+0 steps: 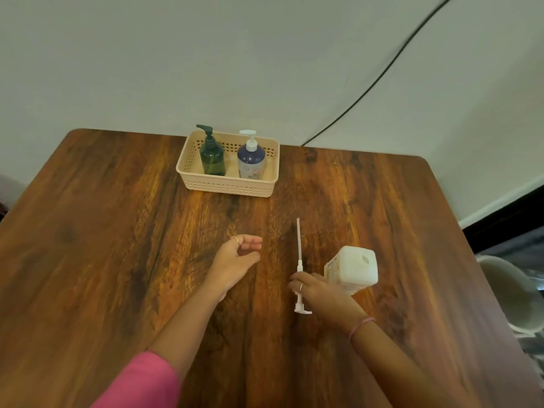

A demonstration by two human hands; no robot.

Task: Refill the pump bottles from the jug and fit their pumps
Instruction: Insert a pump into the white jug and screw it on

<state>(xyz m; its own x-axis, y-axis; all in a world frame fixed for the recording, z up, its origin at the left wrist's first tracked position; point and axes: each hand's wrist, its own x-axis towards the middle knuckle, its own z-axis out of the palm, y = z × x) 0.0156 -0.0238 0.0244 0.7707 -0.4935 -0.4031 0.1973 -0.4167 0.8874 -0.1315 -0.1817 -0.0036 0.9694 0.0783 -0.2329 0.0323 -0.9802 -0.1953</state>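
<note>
A white pump [299, 254] with a long dip tube lies on the wooden table [117, 231], its tube pointing away from me. My right hand [316, 290] lies over its collar, with the fingers closed around it. Just right of that hand, touching it, stands a white squarish jug [353, 267]. My left hand [235, 260] hovers left of the pump, fingers loosely curled and apart, holding nothing. At the back, a beige basket [229, 187] holds a dark green pump bottle [212, 157] and a blue bottle with a white pump [251, 160], both upright with pumps fitted.
A black cable [382, 72] runs down the wall behind the table's far right corner. A pale chair [506, 290] stands beyond the table's right edge. Bare tabletop lies to the left and in front of the basket.
</note>
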